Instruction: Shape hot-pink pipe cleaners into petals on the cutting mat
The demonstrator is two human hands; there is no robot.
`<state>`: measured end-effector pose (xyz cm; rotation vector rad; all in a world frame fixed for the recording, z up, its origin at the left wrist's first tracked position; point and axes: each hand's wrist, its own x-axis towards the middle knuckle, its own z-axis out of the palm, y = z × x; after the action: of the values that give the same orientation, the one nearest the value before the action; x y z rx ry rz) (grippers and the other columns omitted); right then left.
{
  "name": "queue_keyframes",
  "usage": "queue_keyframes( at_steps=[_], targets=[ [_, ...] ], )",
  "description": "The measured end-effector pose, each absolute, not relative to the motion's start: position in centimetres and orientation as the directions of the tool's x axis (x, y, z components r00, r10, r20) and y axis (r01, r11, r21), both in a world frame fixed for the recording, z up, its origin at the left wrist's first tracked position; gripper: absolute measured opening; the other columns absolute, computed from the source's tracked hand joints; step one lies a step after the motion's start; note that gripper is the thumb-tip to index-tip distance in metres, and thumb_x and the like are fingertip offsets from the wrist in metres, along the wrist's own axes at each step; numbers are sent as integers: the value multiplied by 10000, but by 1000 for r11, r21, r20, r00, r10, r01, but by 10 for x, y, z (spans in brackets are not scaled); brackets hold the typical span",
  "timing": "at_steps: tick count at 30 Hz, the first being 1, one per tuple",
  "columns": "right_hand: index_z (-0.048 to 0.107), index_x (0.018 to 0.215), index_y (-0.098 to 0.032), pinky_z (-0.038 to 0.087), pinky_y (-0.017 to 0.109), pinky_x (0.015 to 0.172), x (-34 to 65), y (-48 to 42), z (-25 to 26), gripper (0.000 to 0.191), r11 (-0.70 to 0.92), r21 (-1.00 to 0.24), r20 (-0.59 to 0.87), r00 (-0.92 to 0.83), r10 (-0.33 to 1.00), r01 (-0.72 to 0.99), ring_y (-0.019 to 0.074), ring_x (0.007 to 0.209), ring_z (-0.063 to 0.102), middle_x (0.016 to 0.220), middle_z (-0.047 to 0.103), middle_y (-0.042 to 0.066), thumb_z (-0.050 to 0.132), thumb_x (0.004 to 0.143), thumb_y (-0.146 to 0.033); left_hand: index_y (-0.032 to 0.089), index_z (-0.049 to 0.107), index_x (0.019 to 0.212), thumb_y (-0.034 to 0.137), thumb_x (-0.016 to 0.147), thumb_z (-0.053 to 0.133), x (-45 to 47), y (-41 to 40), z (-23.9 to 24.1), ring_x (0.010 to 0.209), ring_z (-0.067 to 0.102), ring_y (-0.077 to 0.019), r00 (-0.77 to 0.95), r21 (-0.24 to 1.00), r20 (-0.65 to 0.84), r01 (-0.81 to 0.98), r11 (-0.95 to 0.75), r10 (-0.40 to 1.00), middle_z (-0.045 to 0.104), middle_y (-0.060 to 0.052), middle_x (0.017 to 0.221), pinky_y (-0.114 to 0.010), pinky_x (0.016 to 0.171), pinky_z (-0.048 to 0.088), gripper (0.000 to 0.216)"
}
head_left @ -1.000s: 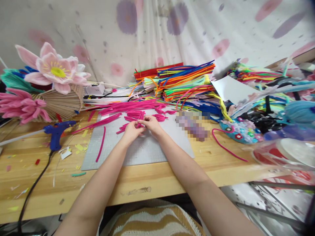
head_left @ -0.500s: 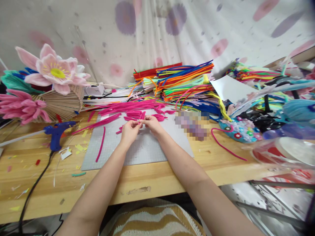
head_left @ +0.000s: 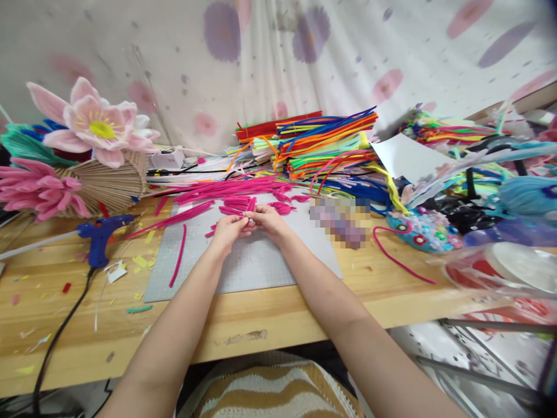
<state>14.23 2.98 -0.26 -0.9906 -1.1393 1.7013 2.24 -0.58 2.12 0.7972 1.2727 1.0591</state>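
Magenta fuzzy pipe-cleaner piece sits pinched between the fingertips of both hands, just above the far part of the mat. Under and to both sides of the forearms stretches a pale wooden worktop, littered with scraps. On it, directly beneath the hands, lies a grey gridded cutting mat. Beyond the hands and to their right rises a stack of many-coloured pipe cleaners. Just beyond the fingertips spreads a heap of long magenta pipe cleaners, with short cut magenta pieces close behind the fingers. Well to the left of the left hand lies a blue hot-glue gun.

The left hand and right hand meet thumb to forefinger, both clenched lightly on the piece. The work looks like a bend or twist of the short wire. It would go best with the two pinches close together, so the wire folds at one spot and the plush is not crushed. Whether it is already folded is too small to tell.
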Motion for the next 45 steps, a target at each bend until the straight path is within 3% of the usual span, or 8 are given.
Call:
queue_keyframes(
  at_steps=[5, 13, 18, 27, 33, 37, 41, 45],
  targets=[
    [527, 678, -151, 224, 192, 422, 142, 29, -3, 352, -223, -947, -138, -334, 932, -231, 50, 446, 415, 540, 531, -41, 710, 544, -420, 118, 568, 648, 185, 681, 652, 27, -7, 21, 612, 641, -152, -110, 950, -287, -157, 269, 951, 661, -42, 623, -270, 598, 503, 112],
    [548, 644, -137, 346, 210, 534, 139, 28, -3, 326, -134, -974, -52, -388, 920, -185, 69, 550, 452, 598, 539, -28, 713, 552, -402, 117, 625, 646, 246, 580, 732, -2, -4, 22, 662, 657, -183, 110, 947, -312, -45, 318, 944, 685, -84, 671, -289, 642, 507, 180],
    [549, 668, -146, 357, 209, 500, 136, 22, 0, 340, -254, -912, -40, -545, 837, -323, 65, 495, 440, 562, 525, -29, 720, 574, -425, 115, 651, 701, 163, 661, 656, -12, -3, 26, 638, 660, -178, 370, 832, -423, -204, 516, 827, 691, -97, 696, -296, 652, 523, 63],
    [547, 695, -154, 381, 210, 543, 135, 20, 6, 306, -267, -871, -50, -465, 884, -413, 69, 540, 471, 606, 544, -30, 736, 563, -356, 150, 626, 691, 132, 787, 509, 5, -9, 20, 605, 645, -124, 304, 566, -577, -520, 640, 758, 666, -32, 623, -240, 596, 513, 153],
    [452, 588, -163, 352, 219, 607, 136, 33, -4, 350, 20, -934, 52, -80, 995, -358, 56, 553, 415, 578, 485, -61, 734, 530, -361, 148, 608, 855, 316, 710, 634, 9, -5, 15, 755, 654, -161, -193, 970, -212, -159, 183, 958, 682, -74, 865, -275, 689, 499, 224],
    [425, 578, -174, 344, 234, 611, 133, 31, -4, 353, 73, -937, 95, -48, 994, -341, 71, 563, 407, 567, 456, -60, 710, 557, -381, 209, 641, 909, 377, 699, 637, 17, -14, 15, 811, 639, -163, -285, 899, 223, 430, -83, 932, 687, -37, 909, -279, 759, 464, 269],
    [411, 582, -182, 355, 247, 636, 130, 27, -2, 338, 82, -940, 120, -94, 988, -330, 86, 595, 422, 586, 458, -52, 687, 583, -378, 241, 684, 908, 384, 743, 588, 23, -18, 12, 838, 636, -191, -254, 783, 286, 618, -73, 924, 700, -37, 897, -305, 785, 443, 239],
    [400, 568, -182, 344, 243, 622, 133, 28, -2, 329, 116, -950, 167, -155, 974, -291, 87, 596, 409, 590, 435, -51, 675, 607, -357, 193, 696, 818, 324, 710, 624, 22, -12, 9, 766, 638, -185, -250, 922, 131, 387, -25, 959, 701, -50, 793, -312, 765, 460, 185]
  ],
)
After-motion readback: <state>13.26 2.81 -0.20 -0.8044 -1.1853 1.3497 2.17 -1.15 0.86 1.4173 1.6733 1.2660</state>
